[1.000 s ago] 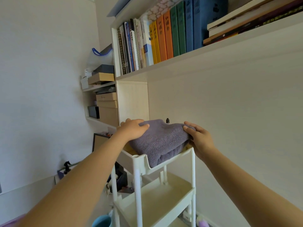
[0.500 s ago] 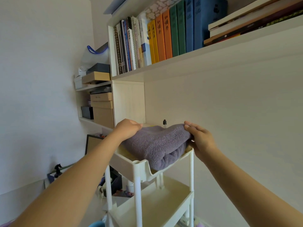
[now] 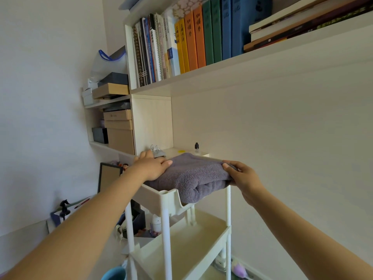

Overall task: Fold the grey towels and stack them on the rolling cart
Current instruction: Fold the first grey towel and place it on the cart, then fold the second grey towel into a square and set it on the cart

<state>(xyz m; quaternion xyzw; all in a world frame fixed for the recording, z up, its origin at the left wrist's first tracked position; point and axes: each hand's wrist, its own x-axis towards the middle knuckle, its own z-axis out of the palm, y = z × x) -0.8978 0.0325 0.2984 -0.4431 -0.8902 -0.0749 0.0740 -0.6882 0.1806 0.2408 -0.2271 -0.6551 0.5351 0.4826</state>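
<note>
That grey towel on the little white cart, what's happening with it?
A person is settling a folded grey towel onto the top tray of a white rolling cart. The left hand lies flat on the towel's left end, pressing it down, while the right hand pinches the towel's right edge. The towel's front hangs a little over the tray's rim. The tray below it looks bare. Books fill the shelf above.

Left hand (image 3: 150, 166) and right hand (image 3: 243, 176) hold grey towel (image 3: 193, 176) on rolling cart (image 3: 167, 201).
</note>
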